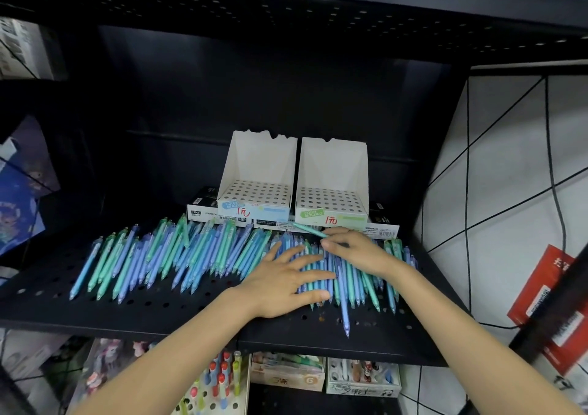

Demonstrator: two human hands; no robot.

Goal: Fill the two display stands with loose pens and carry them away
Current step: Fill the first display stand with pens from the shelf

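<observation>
Two white cardboard display stands with perforated tops stand side by side at the back of a black shelf point(191, 306): the left stand point(256, 185) with a blue label, the right stand point(332, 189) with a green label. No pens stand in either. Several loose blue and green pens point(165, 255) lie spread across the shelf in front of them. My left hand point(286, 282) lies flat with spread fingers on the pens. My right hand point(353, 249) pinches one green pen point(307, 228) just in front of the right stand.
Flat dark boxes point(203, 211) lie under the stands. Below the shelf are more pen racks point(219, 383) and small boxes point(288, 371). A white wall with a black wire grid point(509, 192) and a red package point(547, 303) is at the right. One blue pen point(345, 319) juts toward the shelf's front edge.
</observation>
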